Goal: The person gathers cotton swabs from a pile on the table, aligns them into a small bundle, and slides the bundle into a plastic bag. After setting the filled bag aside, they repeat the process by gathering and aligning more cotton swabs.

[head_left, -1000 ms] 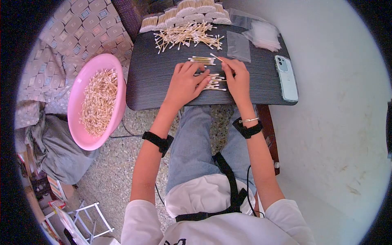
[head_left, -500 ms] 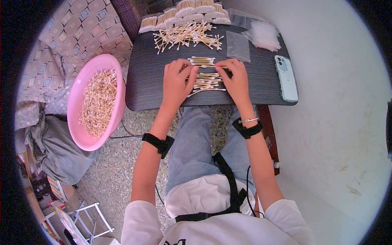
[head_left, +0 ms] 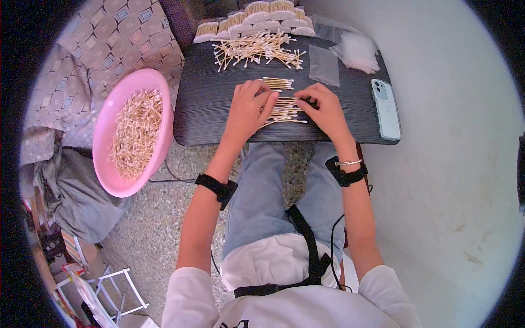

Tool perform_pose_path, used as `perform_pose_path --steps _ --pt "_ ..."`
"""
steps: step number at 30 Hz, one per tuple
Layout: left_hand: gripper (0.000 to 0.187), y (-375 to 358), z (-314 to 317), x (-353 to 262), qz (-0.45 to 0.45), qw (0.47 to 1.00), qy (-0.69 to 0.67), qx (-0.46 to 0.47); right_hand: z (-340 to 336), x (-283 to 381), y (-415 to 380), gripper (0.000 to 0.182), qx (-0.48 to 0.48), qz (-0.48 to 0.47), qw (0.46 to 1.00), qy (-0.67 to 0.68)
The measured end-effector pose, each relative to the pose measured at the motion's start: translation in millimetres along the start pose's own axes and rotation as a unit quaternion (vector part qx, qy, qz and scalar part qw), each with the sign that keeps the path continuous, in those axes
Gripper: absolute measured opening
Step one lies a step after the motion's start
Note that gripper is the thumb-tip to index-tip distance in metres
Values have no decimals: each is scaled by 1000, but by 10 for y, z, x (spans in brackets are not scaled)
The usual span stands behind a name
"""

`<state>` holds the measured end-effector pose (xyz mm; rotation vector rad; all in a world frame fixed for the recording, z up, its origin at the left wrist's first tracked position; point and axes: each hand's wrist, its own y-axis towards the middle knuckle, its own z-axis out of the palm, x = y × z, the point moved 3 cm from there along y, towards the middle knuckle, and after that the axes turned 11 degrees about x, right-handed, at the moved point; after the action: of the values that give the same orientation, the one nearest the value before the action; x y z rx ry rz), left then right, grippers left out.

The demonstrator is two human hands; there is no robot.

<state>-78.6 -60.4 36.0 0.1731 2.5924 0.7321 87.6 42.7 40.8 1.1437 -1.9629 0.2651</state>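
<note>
On the dark table, a loose group of cotton swabs [head_left: 285, 113] lies between my two hands, roughly side by side. My left hand [head_left: 251, 108] is curled at their left ends, thumb and fingers drawn together near the white tips. At the right ends, my right hand [head_left: 325, 109] pinches with its fingertips at the uppermost swab of this group. Just beyond the fingers sits a small, neatly aligned row of cotton swabs [head_left: 278, 83]. The fingers partly cover the swab ends, so the exact grip is hard to see.
Behind lies a jumbled heap of swabs [head_left: 256, 49], with stacked packed bundles [head_left: 268, 13] at the back edge. Clear plastic bags [head_left: 324, 65] and a phone [head_left: 386, 109] lie to the right. A pink basin [head_left: 101, 147] full of swabs stands left of the table [head_left: 205, 112].
Both hands have drawn back from the neat row toward the loose swabs nearer me. The swab held across between the fingertips at the row is no longer there. The whole view shifted slightly.
</note>
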Motion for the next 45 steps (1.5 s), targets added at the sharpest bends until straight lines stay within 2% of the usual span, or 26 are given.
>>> perform_pose_path --steps 2,8,11,14,17,26,29,32,35,38,41,45 --pt "16 7 11 -4 -4 1000 0 3 -1 -31 -9 15 15 -18 998 -51" --pt "15 -2 29 12 4 1000 0 18 2 -41 23 16 28 -4 999 -28" --pt "20 1 16 -57 26 997 -40 60 2 -22 39 14 20 -1 999 -35" --pt "25 -4 27 -88 54 992 0 114 -28 -9 10 13 3 28 998 -57" --pt "23 2 45 -91 78 993 8 86 -45 -73 -8 13 31 17 995 -91" --pt "23 -5 56 -72 71 994 10 79 -40 -97 -33 10 15 -35 983 -180" --pt "22 -4 55 -72 66 995 4 79 -156 -66 -109 11 37 27 982 -185" --pt "22 -1 63 -68 70 994 3 79 -302 -68 -208 11 42 39 980 -189" --pt "21 2 51 -68 73 994 -1 86 -451 -9 -278 12 24 5 987 -160" --pt "20 4 63 -44 54 997 8 45 -484 33 -247 14 -29 3 988 -154" --pt "23 18 38 -28 13 999 30 6 -302 -45 -123 14 -50 -25 985 -161" --pt "22 -8 38 36 -12 999 36 -1 -118 -60 18 12 -50 -25 982 -181"
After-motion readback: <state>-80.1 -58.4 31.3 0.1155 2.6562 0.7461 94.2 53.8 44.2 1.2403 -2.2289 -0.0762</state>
